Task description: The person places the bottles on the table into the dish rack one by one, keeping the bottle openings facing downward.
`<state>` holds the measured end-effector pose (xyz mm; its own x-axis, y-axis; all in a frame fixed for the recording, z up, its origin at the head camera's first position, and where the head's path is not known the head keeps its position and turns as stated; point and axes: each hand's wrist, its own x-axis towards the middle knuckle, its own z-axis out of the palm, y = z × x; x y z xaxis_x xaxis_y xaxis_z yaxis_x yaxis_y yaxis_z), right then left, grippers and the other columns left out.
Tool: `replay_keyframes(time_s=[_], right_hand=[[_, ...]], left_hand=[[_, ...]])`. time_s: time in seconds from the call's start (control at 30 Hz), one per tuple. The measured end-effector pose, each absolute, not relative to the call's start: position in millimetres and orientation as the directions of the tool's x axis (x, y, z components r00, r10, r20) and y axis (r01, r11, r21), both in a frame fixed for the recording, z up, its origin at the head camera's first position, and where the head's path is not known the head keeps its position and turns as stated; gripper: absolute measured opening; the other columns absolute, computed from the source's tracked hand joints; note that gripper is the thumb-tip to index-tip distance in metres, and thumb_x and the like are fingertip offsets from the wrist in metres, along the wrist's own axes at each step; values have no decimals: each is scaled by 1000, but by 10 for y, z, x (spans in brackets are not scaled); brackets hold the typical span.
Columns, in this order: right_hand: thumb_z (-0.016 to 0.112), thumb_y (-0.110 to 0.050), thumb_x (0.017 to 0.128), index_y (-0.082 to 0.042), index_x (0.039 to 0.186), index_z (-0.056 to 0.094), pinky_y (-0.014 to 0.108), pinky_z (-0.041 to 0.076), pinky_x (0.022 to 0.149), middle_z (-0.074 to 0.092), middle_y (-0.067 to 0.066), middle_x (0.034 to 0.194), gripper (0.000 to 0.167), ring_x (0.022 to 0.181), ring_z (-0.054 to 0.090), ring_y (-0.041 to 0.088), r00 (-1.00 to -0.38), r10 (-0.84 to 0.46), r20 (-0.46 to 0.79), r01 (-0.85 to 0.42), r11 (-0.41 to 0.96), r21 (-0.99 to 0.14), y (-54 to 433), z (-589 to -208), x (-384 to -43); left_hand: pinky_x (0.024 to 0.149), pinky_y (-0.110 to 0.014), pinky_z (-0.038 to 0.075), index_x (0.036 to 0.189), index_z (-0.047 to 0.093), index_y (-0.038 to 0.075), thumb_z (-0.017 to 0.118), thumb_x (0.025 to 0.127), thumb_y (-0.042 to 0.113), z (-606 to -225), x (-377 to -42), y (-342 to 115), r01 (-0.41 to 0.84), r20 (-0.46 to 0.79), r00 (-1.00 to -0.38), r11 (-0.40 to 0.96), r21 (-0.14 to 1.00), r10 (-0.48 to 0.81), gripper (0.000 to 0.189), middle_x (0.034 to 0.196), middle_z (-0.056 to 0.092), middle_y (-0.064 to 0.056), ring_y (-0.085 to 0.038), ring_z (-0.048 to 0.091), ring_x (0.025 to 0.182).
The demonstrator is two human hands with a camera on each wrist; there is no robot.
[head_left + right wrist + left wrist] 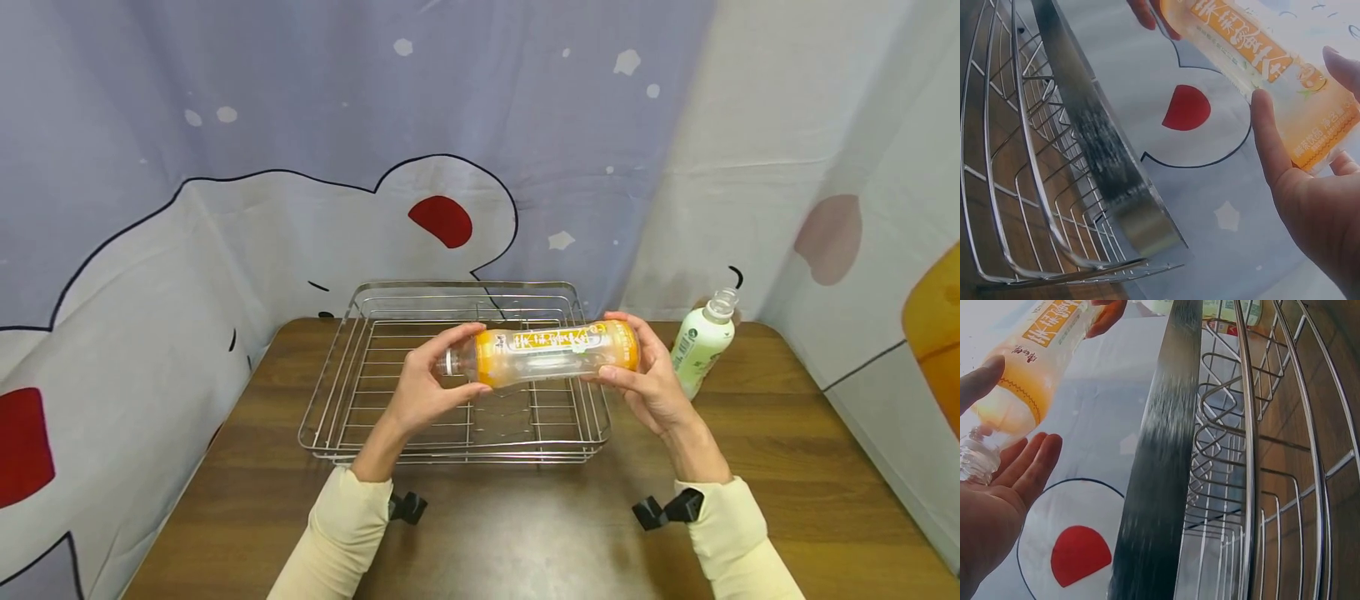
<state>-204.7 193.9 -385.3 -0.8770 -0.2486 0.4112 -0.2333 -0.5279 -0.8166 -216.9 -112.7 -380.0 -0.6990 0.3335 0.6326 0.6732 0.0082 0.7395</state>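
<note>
Both hands hold a clear plastic bottle [551, 353] with an orange and white label, lying sideways above a wire rack. My left hand [427, 379] grips it near the uncapped neck, thumb on one side and fingers on the other. At the base end, my right hand [648, 379] grips the label's orange band. In the left wrist view the bottle neck [977, 456] lies close over the palm. The right wrist view shows the thumb and fingers around the bottle's lower end [1310, 119]. Below is the metal wire basket [352, 454], its inside showing only bars.
A pale green bottle [701, 346], with no cap, stands at the right on the wooden table [780, 467]. Behind the table hangs a curtain [300, 100] with cartoon shapes. Each sleeve carries a black wrist mount [667, 510].
</note>
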Motion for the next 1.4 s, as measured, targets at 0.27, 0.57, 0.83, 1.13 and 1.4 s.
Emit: replay_keyframes(time_s=[0.27,0.57,0.83,1.13,1.4], right_hand=[[54,24,79,-9,136,49,37,58,77,48,14,126,66,99,63,24,-878,-238,416,-235,-544,-806,1985,-3785,-2050],[53,26,80,-7,135,49,37,58,79,47,15,126,65,100,62,24,-876,-209,434,-258,-557,-789,2109,-3677,-2060],[52,27,81,-5,135,49,37,58,77,47,16,126,63,102,60,24,-880,-177,441,-287,-541,-791,2199,-3590,-2083],[50,28,82,-3,135,48,37,58,78,46,18,126,61,101,62,25,-888,-149,436,-300,-531,-793,2330,-3474,-2159],[49,29,83,-2,133,48,38,58,78,47,19,125,59,103,61,25,-891,-140,432,-300,-533,-791,2398,-3422,-2225]], left_hand=[[95,-33,51,141,47,-5,83,65,-18,-3818,-2147,-1276,664,627,-713,14,747,314,85,140,52,-22,-38,55,121],[88,-49,52,143,40,-10,78,67,-23,-3892,-2109,-1636,677,642,-718,60,733,269,85,141,49,-21,-46,51,120],[94,-32,50,146,41,-3,74,74,-21,-3923,-2013,-2050,649,628,-760,160,744,166,82,141,50,-15,-35,52,123],[100,-13,36,145,41,-6,77,74,-15,-4099,-1896,-2489,515,571,-821,441,735,6,80,146,45,-23,-38,44,129],[107,-40,35,154,32,7,80,80,7,-4303,-1800,-2683,379,453,-891,530,759,-12,88,159,23,-15,-40,32,137]])
